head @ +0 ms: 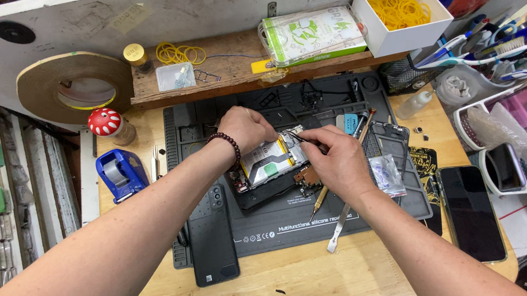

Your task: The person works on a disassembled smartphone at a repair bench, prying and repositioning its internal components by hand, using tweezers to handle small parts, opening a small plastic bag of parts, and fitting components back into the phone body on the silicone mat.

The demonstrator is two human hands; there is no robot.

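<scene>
An opened phone (268, 167) lies on the dark work mat (295, 224) at the centre of the wooden bench. The left hand (246, 129), fingers curled, presses on the phone's upper edge at about 11 o'clock. The right hand (336, 157), at 2 o'clock of the phone, pinches thin tweezers (299, 138) whose tip meets the phone's top. A black back cover (217, 239) lies at 7 o'clock, a blue tape dispenser (118, 173) at 9 o'clock.
</scene>
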